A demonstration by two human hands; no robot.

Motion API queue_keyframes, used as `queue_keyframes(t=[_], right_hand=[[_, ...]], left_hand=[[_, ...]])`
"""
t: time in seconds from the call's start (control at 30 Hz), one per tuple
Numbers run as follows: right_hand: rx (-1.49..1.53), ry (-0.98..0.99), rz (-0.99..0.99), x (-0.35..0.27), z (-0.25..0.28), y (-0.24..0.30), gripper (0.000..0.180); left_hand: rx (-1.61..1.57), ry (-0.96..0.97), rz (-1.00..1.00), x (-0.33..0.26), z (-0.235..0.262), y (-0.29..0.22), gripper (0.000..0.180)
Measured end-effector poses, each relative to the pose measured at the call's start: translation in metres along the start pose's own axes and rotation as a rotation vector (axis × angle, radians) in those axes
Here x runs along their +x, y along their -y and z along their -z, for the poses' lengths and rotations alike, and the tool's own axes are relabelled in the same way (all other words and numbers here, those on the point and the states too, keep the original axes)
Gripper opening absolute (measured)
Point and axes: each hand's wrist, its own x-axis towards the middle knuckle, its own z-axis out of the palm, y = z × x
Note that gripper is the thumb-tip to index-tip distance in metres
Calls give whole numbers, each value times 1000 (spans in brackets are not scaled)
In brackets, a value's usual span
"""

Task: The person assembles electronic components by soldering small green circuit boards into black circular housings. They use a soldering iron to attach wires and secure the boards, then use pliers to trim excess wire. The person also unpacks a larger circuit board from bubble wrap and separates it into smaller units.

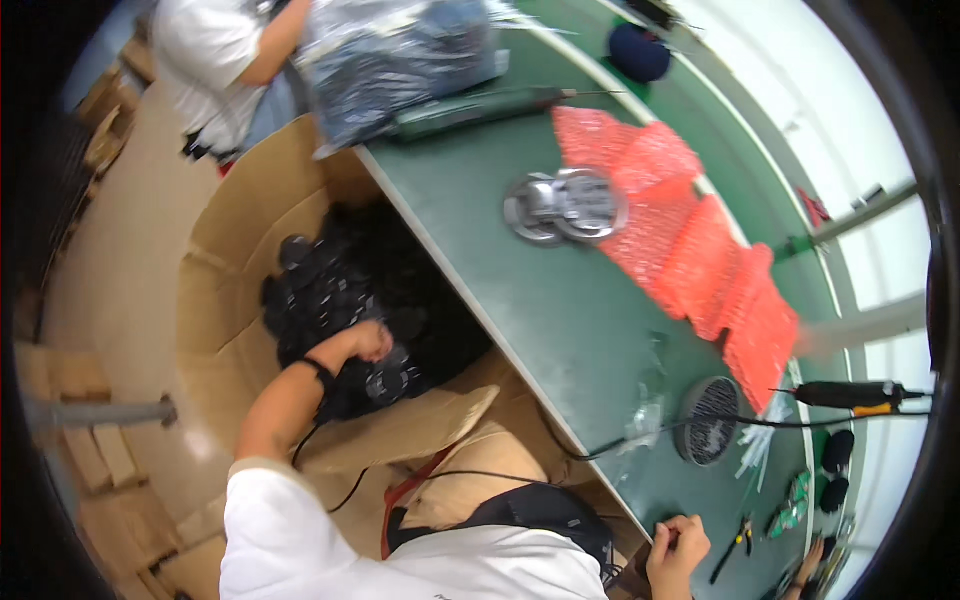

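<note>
My left hand [372, 341] reaches into a large cardboard box [222, 262], its fingers curled just above a pile of black round plastic parts [318, 290]. A clear-looking round part [391, 378] lies right beside those fingers; whether they grip anything is hidden. At the near edge of the green-topped table [560, 330], my right hand [678, 547] is closed, with a dark spot showing between thumb and fingers that I cannot identify. Yellow-and-black pliers [735, 550] lie to its right. Farther up the table sit shiny silver ring-shaped parts [565, 206], slightly blurred.
Red bubble wrap [670, 240] stretches along the table. A round dish of screws [708, 420] stands near a black electric screwdriver [850, 394] with a cable crossing the table. Another person [225, 60] is at the far left by a plastic-wrapped bundle [400, 70]. Cartons [125, 515] lie on the floor.
</note>
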Motion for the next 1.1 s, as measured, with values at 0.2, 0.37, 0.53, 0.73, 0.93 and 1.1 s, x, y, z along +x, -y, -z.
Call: queue_keyframes(t=[0.2,0.37,0.53,0.73,0.93,1.1], right_hand=[[218,233,-296,34,41,9,13],[88,-148,-307,123,54,-46,14],[-161,-292,-90,206,5,-62,51],[-154,0,-391,283,12,-69,40],[522,-158,-254,324,-35,-86,41],[1503,51,-277,308,4,-12,52]], left_hand=[[405,3,-230,-109,-44,-168,21],[626,227,-504,-246,-67,-287,22],[619,394,-707,-323,-113,-371,18],[286,-170,-923,-286,-149,-433,13],[592,-778,-751,-149,-162,-532,54],[63,-298,-1094,-182,-204,-561,43]])
